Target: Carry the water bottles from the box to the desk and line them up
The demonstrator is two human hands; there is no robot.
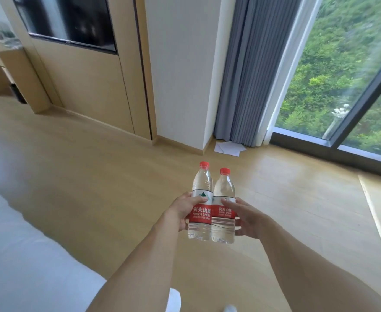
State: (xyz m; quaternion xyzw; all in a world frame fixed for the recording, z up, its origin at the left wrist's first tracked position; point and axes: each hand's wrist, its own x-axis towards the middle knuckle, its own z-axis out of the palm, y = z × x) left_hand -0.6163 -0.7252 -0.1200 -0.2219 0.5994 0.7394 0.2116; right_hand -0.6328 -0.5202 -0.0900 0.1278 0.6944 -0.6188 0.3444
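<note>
left hand (pixel 181 210) grips left bottle (pixel 201 202) | right hand (pixel 244 218) grips right bottle (pixel 223 207) | bottles upright, touching, above floor (pixel 95 165)

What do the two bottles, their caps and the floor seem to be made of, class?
Left bottle and right bottle: clear, glossy plastic, apparently; the floor shows through and the lower walls are ribbed. Red and white labels wrap them, probably printed film. Caps: opaque red plastic, by the look. Floor: pale wood or wood-look laminate, semi-gloss; plank seams and window glare show.
</note>
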